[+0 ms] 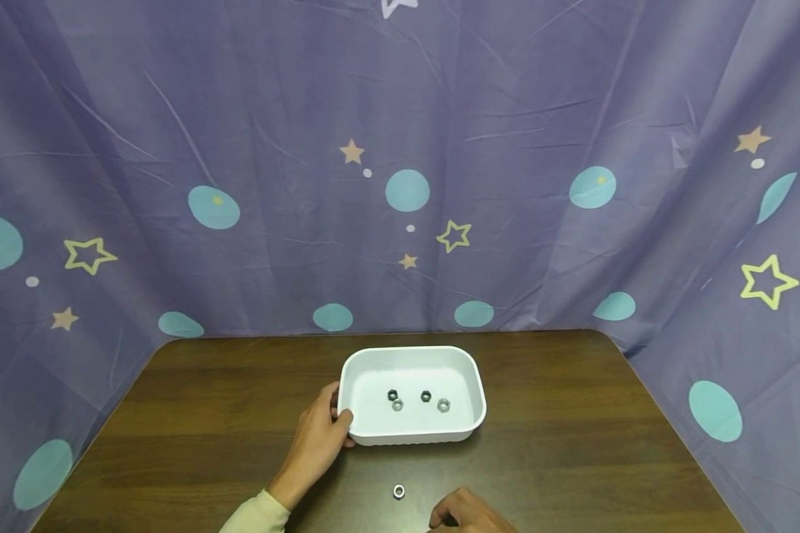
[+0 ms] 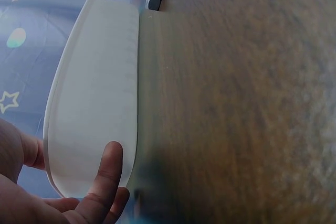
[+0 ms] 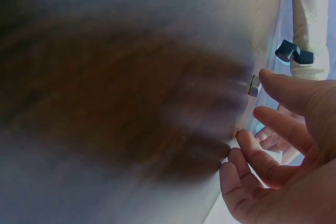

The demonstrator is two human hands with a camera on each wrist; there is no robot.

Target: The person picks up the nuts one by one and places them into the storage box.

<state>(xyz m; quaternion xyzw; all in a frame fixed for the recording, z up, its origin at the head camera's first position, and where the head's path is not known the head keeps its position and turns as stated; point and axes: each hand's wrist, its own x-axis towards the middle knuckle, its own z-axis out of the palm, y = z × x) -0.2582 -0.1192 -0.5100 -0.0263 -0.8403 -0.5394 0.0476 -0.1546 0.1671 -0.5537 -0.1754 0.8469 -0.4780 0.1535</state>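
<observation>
A white rectangular tray sits on the table, and two dark hex nuts and two silver hex nuts lie on its floor. My left hand grips the tray's left end, thumb at the rim; the left wrist view shows fingers against the outer wall. Another nut, silver with a dark side, lies on the table in front of the tray. Beside it, at the bottom edge, is my right hand. Its fingers are loosely bent and spread from the thumb, close to that nut, holding nothing.
The brown wooden table has rounded far corners. Behind it and along both sides hangs a purple curtain with stars and teal spots. A light sleeve covers the left forearm, with a black strap piece at the wrist.
</observation>
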